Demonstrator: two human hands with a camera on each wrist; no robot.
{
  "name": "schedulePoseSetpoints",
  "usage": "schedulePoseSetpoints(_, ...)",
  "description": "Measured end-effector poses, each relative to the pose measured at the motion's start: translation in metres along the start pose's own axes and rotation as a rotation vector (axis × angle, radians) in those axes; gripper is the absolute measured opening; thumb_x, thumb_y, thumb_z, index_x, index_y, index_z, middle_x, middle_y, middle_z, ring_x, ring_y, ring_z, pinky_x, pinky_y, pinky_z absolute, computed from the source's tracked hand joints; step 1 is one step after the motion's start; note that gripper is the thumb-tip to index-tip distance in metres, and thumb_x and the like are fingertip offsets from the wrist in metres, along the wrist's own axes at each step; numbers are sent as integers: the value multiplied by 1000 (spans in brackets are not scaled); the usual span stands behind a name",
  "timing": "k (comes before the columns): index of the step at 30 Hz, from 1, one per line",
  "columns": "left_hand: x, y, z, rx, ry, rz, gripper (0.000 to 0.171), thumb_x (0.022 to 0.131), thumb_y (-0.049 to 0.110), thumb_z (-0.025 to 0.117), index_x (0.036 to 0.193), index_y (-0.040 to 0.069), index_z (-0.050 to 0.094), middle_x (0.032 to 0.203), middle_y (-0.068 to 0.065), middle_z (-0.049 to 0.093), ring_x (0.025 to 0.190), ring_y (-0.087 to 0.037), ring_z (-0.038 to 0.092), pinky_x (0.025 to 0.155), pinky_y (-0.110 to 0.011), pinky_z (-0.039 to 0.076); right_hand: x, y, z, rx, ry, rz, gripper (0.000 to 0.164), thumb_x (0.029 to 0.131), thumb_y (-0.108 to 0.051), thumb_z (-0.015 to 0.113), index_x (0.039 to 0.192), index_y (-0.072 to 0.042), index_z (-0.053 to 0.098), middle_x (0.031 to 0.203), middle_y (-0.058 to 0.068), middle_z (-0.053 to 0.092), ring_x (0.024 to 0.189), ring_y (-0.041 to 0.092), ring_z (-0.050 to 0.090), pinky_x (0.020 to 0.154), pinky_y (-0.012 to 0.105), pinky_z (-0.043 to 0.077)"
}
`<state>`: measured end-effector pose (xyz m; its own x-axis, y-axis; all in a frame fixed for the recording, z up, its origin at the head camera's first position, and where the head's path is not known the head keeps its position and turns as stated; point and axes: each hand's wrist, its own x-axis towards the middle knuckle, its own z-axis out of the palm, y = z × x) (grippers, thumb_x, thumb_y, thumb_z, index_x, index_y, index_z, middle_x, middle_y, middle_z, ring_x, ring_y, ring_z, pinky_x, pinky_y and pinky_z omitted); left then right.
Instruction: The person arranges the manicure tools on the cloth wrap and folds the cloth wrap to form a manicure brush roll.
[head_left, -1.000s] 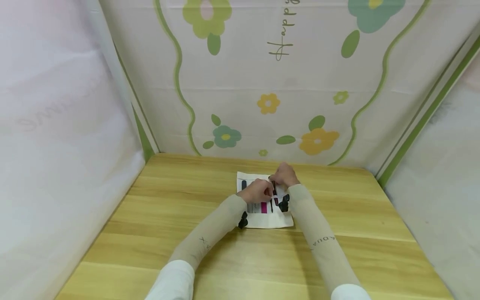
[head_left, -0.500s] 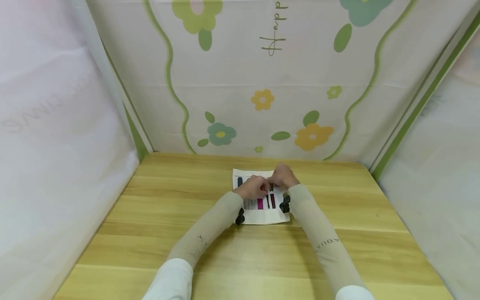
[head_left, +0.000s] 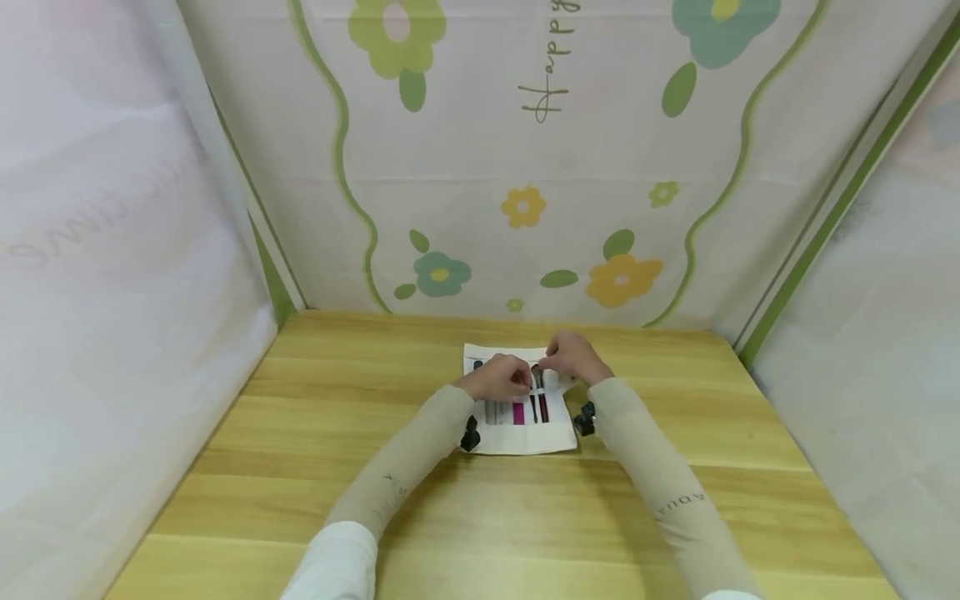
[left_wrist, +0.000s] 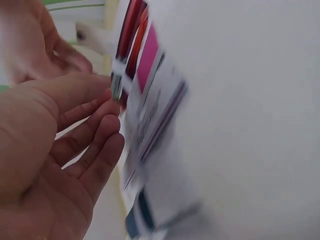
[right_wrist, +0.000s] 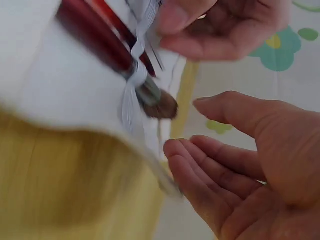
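A white cloth pouch point(head_left: 517, 442) lies unrolled at the table's far side. Across it runs a white elastic band point(right_wrist: 136, 80). A dark-red-handled makeup brush point(right_wrist: 95, 37) passes under this band, its brown bristles beyond it. Beside it lies a thinner red-handled tool point(right_wrist: 112, 19), its tip partly hidden. My left hand point(head_left: 497, 377) reaches over the pouch, thumb and finger pinching at the band near the brush. My right hand point(head_left: 573, 357) hovers at the upper right of the pouch. In the right wrist view its thumb and fingers stand apart, off the bristles.
Farther left in the pouch sit a pink-marked item point(left_wrist: 147, 57) and a dark teal item point(left_wrist: 140, 215) under the band. A wooden table point(head_left: 480, 517) lies beneath. Flower-printed cloth point(head_left: 442, 192) hangs close behind, with cloth walls at both sides.
The brush has come down to lie alongside the thinner tool. My right hand has let go of it and drawn slightly right. My left hand has shifted slightly left.
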<state>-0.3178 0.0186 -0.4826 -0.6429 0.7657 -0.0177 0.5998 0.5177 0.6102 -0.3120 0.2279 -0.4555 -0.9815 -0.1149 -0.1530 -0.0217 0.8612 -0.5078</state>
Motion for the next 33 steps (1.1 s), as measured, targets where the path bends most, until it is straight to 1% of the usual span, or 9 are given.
schedulePoseSetpoints(4,-15,-24,-26,-18,22,-25,10,101,10,69,106,4,74,97,-5,72,87,-13,65,81,-26,57,-30,7,-22,-22,90,-103,32,94,-17,74,70,-3,59,64,1,51,61,13,50,60,31,47)
schedulePoseSetpoints(6,-27,-39,-42,-29,68,-81,14,100,10,68,111,2,73,101,-6,72,91,-17,66,85,-30,58,-49,10,-31,-11,104,-125,24,96,-19,74,92,5,72,84,11,70,77,20,65,74,38,58)
schedulePoseSetpoints(8,-36,-56,-57,-38,124,-142,16,101,11,67,112,1,73,104,-8,72,95,-19,66,88,-34,58,-68,14,-35,15,104,-131,34,96,-20,76,115,8,74,108,19,76,96,28,73,86,45,62)
schedulePoseSetpoints(11,-45,-78,-72,-67,188,-227,18,101,12,66,113,1,72,108,-12,72,100,-22,65,92,-37,56,-94,23,-30,70,66,-102,31,97,-20,76,113,6,75,106,19,77,92,27,73,82,42,62)
schedulePoseSetpoints(15,-48,-95,-79,-138,202,-310,24,103,15,65,118,-1,72,117,-16,71,106,-26,65,95,-39,56,-123,35,-9,150,6,-19,22,98,-23,75,105,-1,77,97,10,77,83,19,69,72,33,59)
schedulePoseSetpoints(21,-42,-100,-73,-156,163,-341,30,105,23,65,125,2,73,125,-15,73,114,-27,67,100,-41,57,-141,47,22,309,-52,39,23,99,-28,75,102,-6,80,88,6,78,77,19,71,64,31,56)
schedulePoseSetpoints(24,-38,-98,-69,-172,160,-357,30,104,26,66,123,4,74,122,-13,74,106,-23,68,93,-37,57,-143,49,29,419,-54,59,24,99,-26,76,105,-3,80,91,7,79,80,19,74,69,33,61)
schedulePoseSetpoints(30,-32,-86,-60,-185,216,-450,21,100,20,70,94,1,77,79,-2,66,66,-13,52,65,-29,46,-141,51,40,559,-99,71,28,99,-21,75,111,4,76,99,13,80,88,21,78,78,35,65)
schedulePoseSetpoints(33,-31,-80,-56,-199,262,-485,25,99,17,70,84,-2,75,67,0,57,60,-13,45,60,-28,40,-140,51,44,581,-104,74,27,98,-17,76,111,6,75,100,15,79,88,21,78,78,34,65)
